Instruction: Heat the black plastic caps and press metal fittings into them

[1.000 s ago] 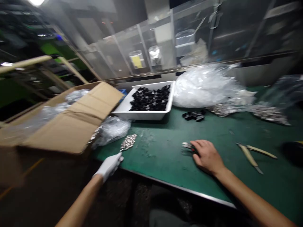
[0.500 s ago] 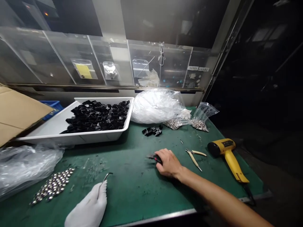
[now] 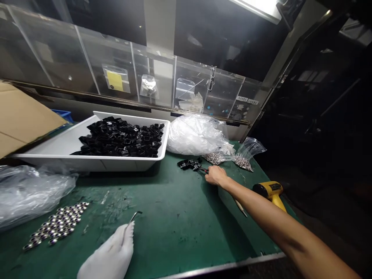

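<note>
My left hand (image 3: 112, 250), in a white glove, is closed around a thin bent metal tool (image 3: 134, 216) over the front of the green table. My bare right hand (image 3: 216, 175) grips a dark tool with red on it (image 3: 204, 170), whose tip reaches the small pile of black parts (image 3: 188, 164). Whether the tip touches a part is too small to tell. Many shiny metal pieces (image 3: 59, 224) lie in slanted rows at the left.
A white tray (image 3: 99, 163) heaped with black parts stands behind. Around it are a cardboard box (image 3: 26, 116), clear plastic (image 3: 35, 190), a plastic bag (image 3: 194, 135), bags of small metal pieces (image 3: 243, 162) and a yellow heat gun (image 3: 270, 189). My right forearm partly covers pale-handled pliers (image 3: 240, 207).
My right hand has moved away from me with its tool, from the middle of the table to the black pile. My left hand keeps its hold. The camera view has shifted and tilted.
</note>
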`<state>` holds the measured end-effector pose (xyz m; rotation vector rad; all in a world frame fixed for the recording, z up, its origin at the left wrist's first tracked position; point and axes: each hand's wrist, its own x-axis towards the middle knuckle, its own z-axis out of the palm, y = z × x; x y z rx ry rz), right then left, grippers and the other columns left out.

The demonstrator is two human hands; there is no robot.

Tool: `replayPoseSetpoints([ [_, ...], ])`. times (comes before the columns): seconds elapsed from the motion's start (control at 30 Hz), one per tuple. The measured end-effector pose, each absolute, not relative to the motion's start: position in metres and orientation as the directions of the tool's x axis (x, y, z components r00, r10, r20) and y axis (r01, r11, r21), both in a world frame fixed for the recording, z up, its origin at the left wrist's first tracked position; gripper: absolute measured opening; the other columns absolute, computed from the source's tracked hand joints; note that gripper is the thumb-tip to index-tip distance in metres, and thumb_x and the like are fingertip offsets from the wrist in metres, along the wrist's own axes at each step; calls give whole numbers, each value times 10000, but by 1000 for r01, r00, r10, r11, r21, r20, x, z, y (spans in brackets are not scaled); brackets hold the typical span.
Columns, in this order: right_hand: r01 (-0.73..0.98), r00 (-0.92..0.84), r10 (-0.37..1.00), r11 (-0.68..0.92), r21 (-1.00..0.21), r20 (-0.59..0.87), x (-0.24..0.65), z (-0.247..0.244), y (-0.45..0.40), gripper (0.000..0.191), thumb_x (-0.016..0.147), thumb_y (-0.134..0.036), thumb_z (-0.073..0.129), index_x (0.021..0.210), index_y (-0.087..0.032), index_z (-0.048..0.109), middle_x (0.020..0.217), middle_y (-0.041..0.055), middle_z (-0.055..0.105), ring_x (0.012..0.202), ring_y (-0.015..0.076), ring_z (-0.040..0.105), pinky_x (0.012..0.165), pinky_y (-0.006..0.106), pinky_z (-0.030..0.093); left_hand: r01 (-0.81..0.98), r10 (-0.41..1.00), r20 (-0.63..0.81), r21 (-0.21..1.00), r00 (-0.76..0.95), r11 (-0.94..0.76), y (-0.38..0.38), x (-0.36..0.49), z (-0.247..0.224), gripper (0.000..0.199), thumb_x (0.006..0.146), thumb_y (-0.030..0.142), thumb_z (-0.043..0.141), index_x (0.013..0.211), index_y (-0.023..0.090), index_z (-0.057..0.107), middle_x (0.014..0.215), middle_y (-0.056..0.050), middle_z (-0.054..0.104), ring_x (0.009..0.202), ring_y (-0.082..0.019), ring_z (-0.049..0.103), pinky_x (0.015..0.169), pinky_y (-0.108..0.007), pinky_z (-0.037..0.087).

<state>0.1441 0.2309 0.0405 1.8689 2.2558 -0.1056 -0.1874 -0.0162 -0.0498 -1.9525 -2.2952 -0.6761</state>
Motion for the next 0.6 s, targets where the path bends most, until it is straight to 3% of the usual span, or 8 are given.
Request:
replayPoseSetpoints([
  [0.23, 915, -376, 883, 401, 36, -281, 146, 41, 212, 317, 990, -361, 650, 1229, -153, 644, 1274, 101, 635, 1155, 257, 624, 1004, 492, 523, 997, 938, 348, 72, -3, -24, -21, -191, -68, 515, 956, 116, 270, 1235, 131, 702, 1252, -134, 715, 1040, -248, 714, 827, -317, 538],
  [0.33, 941, -314, 916, 335, 47, -248, 148, 42, 216, 320, 999, -367, 636, 1236, -152, 639, 1267, 103, 637, 1139, 254, 631, 995, 488, 529, 1000, 942, 334, -18, 29, -25, -21, -191, -69, 556, 970, 100, 221, 1273, 113, 686, 1244, -137, 719, 1032, -257, 713, 815, -336, 535],
  [0.43, 971, -221, 955, 235, 51, -199, 148, 42, 224, 332, 1001, -371, 630, 1250, -150, 631, 1296, 112, 622, 1174, 266, 614, 1013, 503, 517, 1000, 944, 329, -4, 25, -25, -21, -191, -67, 545, 970, 96, 234, 1267, 114, 691, 1248, -136, 717, 1008, -243, 714, 822, -325, 531],
  [0.6, 987, -162, 949, 155, -48, -270, 141, 40, 235, 300, 1009, -371, 621, 1215, -153, 647, 1223, 97, 655, 1086, 234, 653, 952, 453, 558, 999, 956, 293, -48, 24, -11, -20, -188, -61, 554, 976, 88, 226, 1263, 118, 700, 1223, -127, 728, 987, -237, 720, 801, -314, 525],
])
